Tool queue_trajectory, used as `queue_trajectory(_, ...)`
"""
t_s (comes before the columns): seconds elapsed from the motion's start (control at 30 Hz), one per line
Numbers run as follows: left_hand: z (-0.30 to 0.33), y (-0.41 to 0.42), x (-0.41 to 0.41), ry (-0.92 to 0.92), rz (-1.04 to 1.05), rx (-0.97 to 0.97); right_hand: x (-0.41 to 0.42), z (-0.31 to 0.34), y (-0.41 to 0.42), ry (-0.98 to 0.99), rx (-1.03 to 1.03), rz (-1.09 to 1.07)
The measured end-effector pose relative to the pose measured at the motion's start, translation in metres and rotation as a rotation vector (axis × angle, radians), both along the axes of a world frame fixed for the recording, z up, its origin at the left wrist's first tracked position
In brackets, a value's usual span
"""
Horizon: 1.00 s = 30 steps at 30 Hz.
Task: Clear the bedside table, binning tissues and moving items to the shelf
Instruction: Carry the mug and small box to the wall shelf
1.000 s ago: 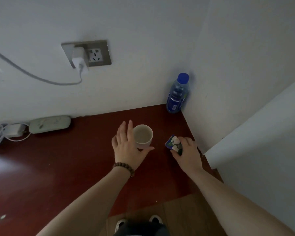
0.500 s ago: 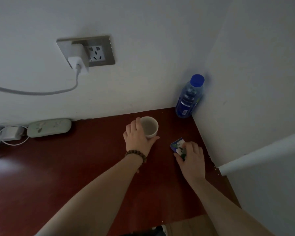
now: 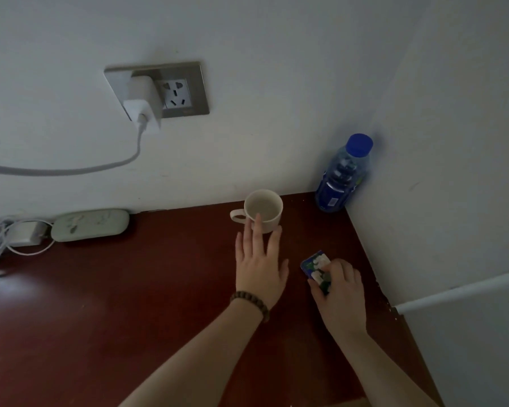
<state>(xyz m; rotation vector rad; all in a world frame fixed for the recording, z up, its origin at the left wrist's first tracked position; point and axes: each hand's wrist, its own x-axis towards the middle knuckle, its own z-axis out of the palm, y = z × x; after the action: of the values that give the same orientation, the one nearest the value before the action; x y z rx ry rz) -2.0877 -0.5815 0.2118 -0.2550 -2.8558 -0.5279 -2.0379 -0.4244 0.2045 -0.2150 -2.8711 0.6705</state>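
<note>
A white cup (image 3: 264, 209) stands upright on the dark red table (image 3: 130, 304), right of the frame's centre and close to the back wall, its handle turned toward the left of the frame. The left hand (image 3: 260, 264) lies just below it with fingers spread flat; the fingertips overlap the cup's near side, though whether they touch it cannot be told. A beaded bracelet (image 3: 251, 301) circles that wrist.

Just to the right, the right hand (image 3: 340, 292) pinches a small blue packet (image 3: 316, 267) between thumb and fingers, low against the tabletop.

In the corner beyond, at the right of the frame, a blue-capped bottle (image 3: 343, 174) stands upright against the walls, apart from the cup.

At the left edge a pale green power strip (image 3: 91, 224) lies along the wall with a white adapter (image 3: 27, 233) and tangled cables beside it. In the upper left of the frame a wall socket (image 3: 177, 89) carries a white charger (image 3: 143, 110), its cord running off to the left.
</note>
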Motion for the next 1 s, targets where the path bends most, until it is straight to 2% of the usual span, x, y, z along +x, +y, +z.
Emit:
queue_trajectory(0.07, -0.002, 0.002, 0.001, -0.025, -0.031, -0.088, 0.000, 0.000, -0.001, -0.001, 0.001, -0.002)
queue_trajectory(0.23, 0.007, -0.009, -0.023, 0.043, -0.087, -0.209, 0.001, -0.001, -0.002, 0.022, -0.004, -0.004)
queue_trajectory(0.47, 0.014, -0.018, -0.044, 0.018, -0.153, -0.063, 0.003, -0.004, -0.001, 0.053, -0.037, 0.005)
queue_trajectory(0.63, 0.008, -0.038, -0.070, 0.135, -0.129, -0.012, 0.001, -0.006, 0.001, 0.059, -0.044, 0.022)
queue_trajectory(0.8, 0.001, -0.049, -0.071, 0.266, -0.192, 0.007, 0.002, -0.007, 0.001, 0.066, -0.054, 0.019)
queue_trajectory(0.87, -0.001, -0.049, -0.066, 0.241, -0.081, 0.031, 0.002, -0.006, 0.001, 0.068, -0.059, 0.021)
queue_trajectory(1.0, 0.005, -0.043, -0.064, 0.062, 0.237, 0.377, 0.003, -0.005, 0.000, 0.071, -0.064, 0.018)
